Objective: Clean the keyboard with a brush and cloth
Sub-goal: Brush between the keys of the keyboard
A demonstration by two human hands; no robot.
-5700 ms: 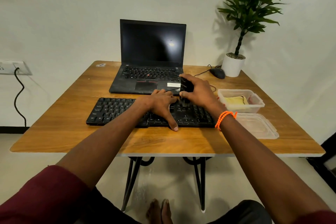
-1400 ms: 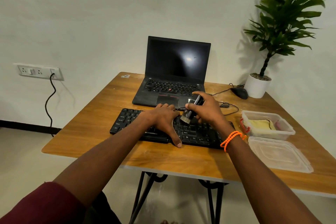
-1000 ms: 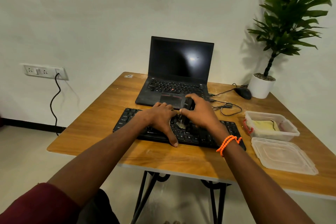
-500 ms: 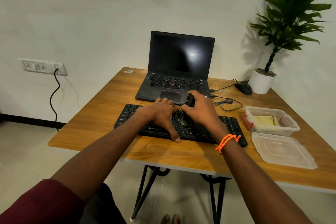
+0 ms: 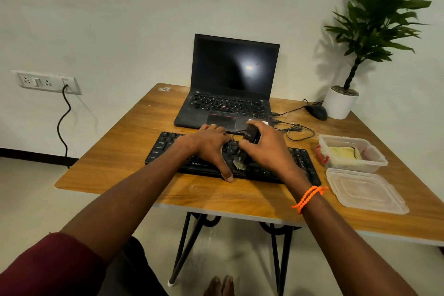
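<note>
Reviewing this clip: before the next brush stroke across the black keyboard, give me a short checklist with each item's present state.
1. Right hand grips the black-handled brush: ok.
2. Pale bristles touch the keys of the flat black keyboard: ok.
3. Left hand rests flat on the keyboard, steadying it: ok.
4. Thin black cable lies behind the keyboard, apart from the brush's path: ok.
5. Yellow cloth lies ready in the open clear plastic box: ok.
6. Keys under both hands free of dust: cannot tell.
</note>
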